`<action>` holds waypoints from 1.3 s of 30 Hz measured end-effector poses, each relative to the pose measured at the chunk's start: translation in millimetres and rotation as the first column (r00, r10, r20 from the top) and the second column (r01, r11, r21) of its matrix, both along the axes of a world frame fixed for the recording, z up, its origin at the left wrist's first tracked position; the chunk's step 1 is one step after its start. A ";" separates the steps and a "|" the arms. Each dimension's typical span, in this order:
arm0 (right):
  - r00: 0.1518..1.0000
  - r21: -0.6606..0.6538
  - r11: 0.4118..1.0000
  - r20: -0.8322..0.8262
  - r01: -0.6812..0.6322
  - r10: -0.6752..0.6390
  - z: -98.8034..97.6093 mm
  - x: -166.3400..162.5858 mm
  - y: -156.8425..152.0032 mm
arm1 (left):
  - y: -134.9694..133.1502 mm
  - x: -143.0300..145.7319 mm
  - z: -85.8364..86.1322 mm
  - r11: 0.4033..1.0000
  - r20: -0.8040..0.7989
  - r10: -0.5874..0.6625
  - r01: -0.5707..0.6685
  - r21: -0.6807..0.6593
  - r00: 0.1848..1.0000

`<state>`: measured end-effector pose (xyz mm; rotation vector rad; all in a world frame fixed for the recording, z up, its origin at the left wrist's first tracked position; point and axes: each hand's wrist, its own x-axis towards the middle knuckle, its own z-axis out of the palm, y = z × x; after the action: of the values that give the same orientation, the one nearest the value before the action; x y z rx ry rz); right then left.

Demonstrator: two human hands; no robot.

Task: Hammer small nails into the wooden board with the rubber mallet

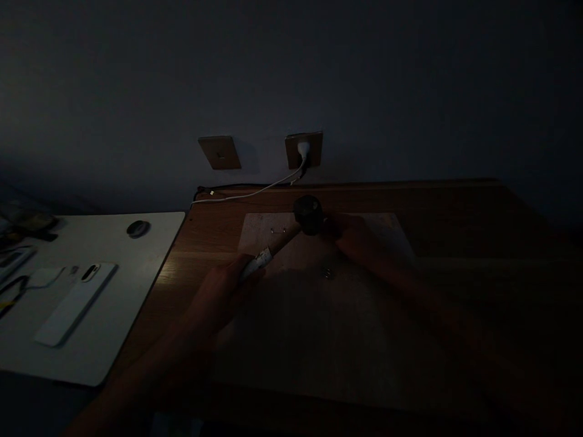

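My left hand (228, 282) is wrapped round the whitish-covered end of a mallet's handle. The mallet (308, 214) has a dark, rounded head and a wooden shaft, slanting up and to the right over a pale board (291, 321). Just right of the head is my right hand (348, 233), its fingers drawn together; darkness and the mallet head hide what they hold, if anything. Small metal pieces (327, 273) lie on the board below the head. A thin metal piece (277, 230) lies near the board's far edge.
The board rests on a wooden table (455, 224) against the wall. A white plug (303, 149) sits in a wall socket, with its cable (255, 193) trailing left. At left, a white table (122, 285) bears a white phone (77, 303) and a round dark object (138, 229).
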<state>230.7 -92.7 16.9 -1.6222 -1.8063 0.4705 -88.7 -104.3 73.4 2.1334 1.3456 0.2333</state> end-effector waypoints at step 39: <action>0.587 0.177 0.762 0.749 -0.623 0.306 19.1 -0.4 -69.5 | 6.1 4.7 -8.6 0.999 -0.004 -0.034 0.034 0.036 0.999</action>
<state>230.3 -162.3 36.0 -1.0109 -2.6993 -0.3885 -84.0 -98.2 64.8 2.1859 1.3150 0.2424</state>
